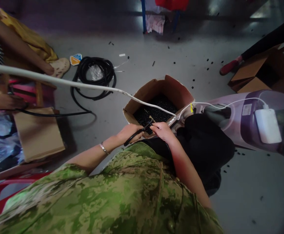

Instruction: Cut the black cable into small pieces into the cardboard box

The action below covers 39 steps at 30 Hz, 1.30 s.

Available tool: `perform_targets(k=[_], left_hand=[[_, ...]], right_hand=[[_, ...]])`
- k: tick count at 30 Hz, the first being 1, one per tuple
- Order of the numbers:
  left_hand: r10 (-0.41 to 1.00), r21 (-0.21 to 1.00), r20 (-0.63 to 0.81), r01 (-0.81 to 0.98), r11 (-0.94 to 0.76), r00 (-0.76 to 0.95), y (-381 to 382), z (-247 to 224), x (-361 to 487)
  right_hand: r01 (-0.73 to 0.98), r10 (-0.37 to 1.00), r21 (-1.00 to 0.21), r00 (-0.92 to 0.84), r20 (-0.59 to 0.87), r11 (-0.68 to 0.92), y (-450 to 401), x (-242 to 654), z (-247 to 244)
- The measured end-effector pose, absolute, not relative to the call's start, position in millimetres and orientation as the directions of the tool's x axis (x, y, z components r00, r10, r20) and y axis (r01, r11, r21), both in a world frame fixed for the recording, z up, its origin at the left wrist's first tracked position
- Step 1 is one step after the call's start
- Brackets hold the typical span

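Note:
My left hand point(131, 132), with a silver bracelet at the wrist, is closed around what look like black-handled scissors point(132, 137). Their tips point up and right toward my right hand point(161, 130). That hand is pinched shut on a thin black tube point(168, 150), part of which shows below the wrist. A small tan piece point(152, 118) sticks up by the right fingertips; I cannot tell whether it is held. Both hands are over the near edge of an open cardboard box point(181, 89). Many small black pieces point(161, 103) lie inside it.
A white cable point(90, 85) crosses above the box to a lilac machine point(236, 107) carrying a white adapter point(268, 125). Coiled black hose point(83, 70) lies on the floor, running to another person's hand point(12, 102). Another box point(259, 70) stands right, beside a person's foot point(229, 66).

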State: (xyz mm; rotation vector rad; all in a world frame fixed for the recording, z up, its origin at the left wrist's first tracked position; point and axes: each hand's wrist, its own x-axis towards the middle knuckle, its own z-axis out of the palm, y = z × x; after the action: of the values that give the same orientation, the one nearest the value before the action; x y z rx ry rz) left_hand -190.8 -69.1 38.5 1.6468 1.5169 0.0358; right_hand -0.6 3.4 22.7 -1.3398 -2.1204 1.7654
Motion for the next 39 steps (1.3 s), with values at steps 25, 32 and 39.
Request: perform_targets(k=[25, 32, 39], left_hand=[[0.813, 0.569, -0.481, 0.822, 0.005, 0.328, -66, 29, -203], [0.833, 0.715, -0.422, 0.696, 0.063, 0.357, -65, 28, -201], [0.836, 0.658, -0.457, 0.748, 0.09, 0.302, -60, 28, -196]], right_hand=[[0.613, 0.667, -0.787, -0.559, -0.493, -0.068, 3, -6, 18], [0.561, 0.687, -0.827, -0.584, -0.433, -0.044, 2, -5, 21], [0.674, 0.712, -0.726, -0.578, -0.4, 0.139, 0, -6, 30]])
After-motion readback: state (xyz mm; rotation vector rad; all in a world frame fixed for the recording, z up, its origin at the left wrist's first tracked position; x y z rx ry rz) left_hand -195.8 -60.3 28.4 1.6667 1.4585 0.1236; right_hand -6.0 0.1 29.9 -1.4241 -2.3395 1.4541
